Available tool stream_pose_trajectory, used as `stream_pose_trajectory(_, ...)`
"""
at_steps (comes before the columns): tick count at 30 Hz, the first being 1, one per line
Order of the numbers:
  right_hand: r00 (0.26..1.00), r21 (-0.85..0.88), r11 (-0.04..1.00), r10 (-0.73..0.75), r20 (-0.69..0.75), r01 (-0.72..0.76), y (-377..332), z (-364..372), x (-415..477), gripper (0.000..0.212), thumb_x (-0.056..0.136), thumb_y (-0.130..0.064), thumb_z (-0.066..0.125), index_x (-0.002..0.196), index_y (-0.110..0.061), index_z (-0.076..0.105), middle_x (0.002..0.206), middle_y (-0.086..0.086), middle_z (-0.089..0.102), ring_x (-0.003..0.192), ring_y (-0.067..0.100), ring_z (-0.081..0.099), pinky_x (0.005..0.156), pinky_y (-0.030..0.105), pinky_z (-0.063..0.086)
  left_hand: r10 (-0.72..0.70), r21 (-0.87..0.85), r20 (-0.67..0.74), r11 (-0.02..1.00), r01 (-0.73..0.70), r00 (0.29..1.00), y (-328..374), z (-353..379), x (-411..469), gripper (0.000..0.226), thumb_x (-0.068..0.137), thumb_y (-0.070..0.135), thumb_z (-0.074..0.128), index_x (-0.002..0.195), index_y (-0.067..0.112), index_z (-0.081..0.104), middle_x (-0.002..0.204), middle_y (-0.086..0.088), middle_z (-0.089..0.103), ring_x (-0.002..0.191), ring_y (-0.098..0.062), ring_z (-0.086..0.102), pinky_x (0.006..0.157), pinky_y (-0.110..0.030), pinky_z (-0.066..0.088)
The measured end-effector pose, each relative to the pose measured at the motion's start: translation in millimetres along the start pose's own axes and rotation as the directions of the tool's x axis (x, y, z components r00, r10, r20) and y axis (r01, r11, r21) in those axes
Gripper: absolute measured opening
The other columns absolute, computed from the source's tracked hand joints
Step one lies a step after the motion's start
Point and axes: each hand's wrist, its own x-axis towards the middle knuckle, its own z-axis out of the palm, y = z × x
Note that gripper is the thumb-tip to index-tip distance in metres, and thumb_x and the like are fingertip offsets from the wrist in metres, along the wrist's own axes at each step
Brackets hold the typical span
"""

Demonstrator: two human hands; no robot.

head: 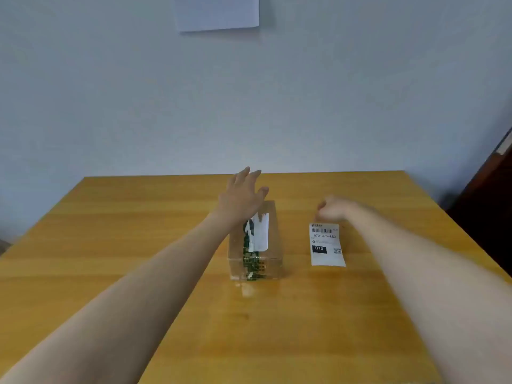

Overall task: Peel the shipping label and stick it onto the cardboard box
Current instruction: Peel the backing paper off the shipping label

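A small cardboard box [270, 261] stands in the middle of the wooden table, with green-printed tape and a torn white strip across its top. My left hand [240, 195] hovers over the box's far end, fingers spread, holding nothing. To the right of the box a white shipping label [326, 244] with a barcode and a black "070" block lies flat on the table. My right hand [333, 209] is at the label's far edge with the fingers curled down; whether they pinch the label is hidden.
The wooden table [166, 245] reaches a pale wall at the back. A white sheet [217, 12] hangs on the wall above. A dark piece of furniture [487, 200] stands beyond the table's right edge.
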Motion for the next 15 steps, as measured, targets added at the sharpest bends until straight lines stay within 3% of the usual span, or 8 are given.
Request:
stream_pose_trajectory(3, 0.999, -0.013, 1.000, 0.024, 0.041, -0.024, 6, 11, 3, 0.041, 0.097, -0.022, 0.073, 0.134, -0.005, 0.065, 0.136, 0.014, 0.067, 0.126, 0.032, 0.062, 0.104, 0.038, 0.049, -0.032, 0.043, 0.053, 0.999, 0.029, 0.998, -8, 8, 3, 0.060, 0.107, 0.047, 0.040, 0.163, 0.025, 0.031, 0.172, -0.006, 0.023, 0.158, -0.033, 0.016, 0.121, -0.060, 0.027)
stream_pose_trajectory(7, 0.996, -0.068, 0.996, 0.065, 0.056, -0.061, 10, 25, 11, 0.044, 0.097, -0.029, 0.072, 0.138, -0.014, 0.064, 0.138, 0.008, 0.067, 0.128, 0.028, 0.062, 0.111, 0.041, 0.046, -0.067, 0.071, 0.083, 0.996, 0.061, 0.994, -20, 19, 9, 0.060, 0.107, 0.049, 0.038, 0.161, 0.023, 0.033, 0.166, -0.010, 0.034, 0.156, -0.033, 0.017, 0.120, -0.060, 0.026)
stream_pose_trajectory(11, 0.998, -0.136, 0.988, 0.065, -0.018, -0.067, 10, 30, 20, 0.021, 0.099, -0.025, 0.064, 0.118, -0.026, 0.070, 0.130, -0.001, 0.070, 0.129, 0.023, 0.059, 0.114, 0.036, 0.035, -0.082, 0.051, 0.101, 0.996, 0.077, 0.991, -23, 20, 13, 0.061, 0.107, 0.050, 0.037, 0.161, 0.024, 0.033, 0.165, -0.012, 0.036, 0.157, -0.034, 0.014, 0.119, -0.063, 0.025)
stream_pose_trajectory(15, 0.998, 0.007, 0.999, 0.038, -0.058, -0.037, 5, 32, 27, 0.019, 0.101, -0.021, 0.059, 0.113, -0.019, 0.074, 0.121, 0.001, 0.072, 0.125, 0.026, 0.060, 0.117, 0.041, 0.035, -0.093, 0.076, 0.034, 0.993, 0.091, 0.995, -18, 14, 12, 0.066, 0.102, 0.058, 0.047, 0.160, 0.029, 0.032, 0.160, -0.005, 0.044, 0.156, -0.031, 0.019, 0.116, -0.070, 0.021)
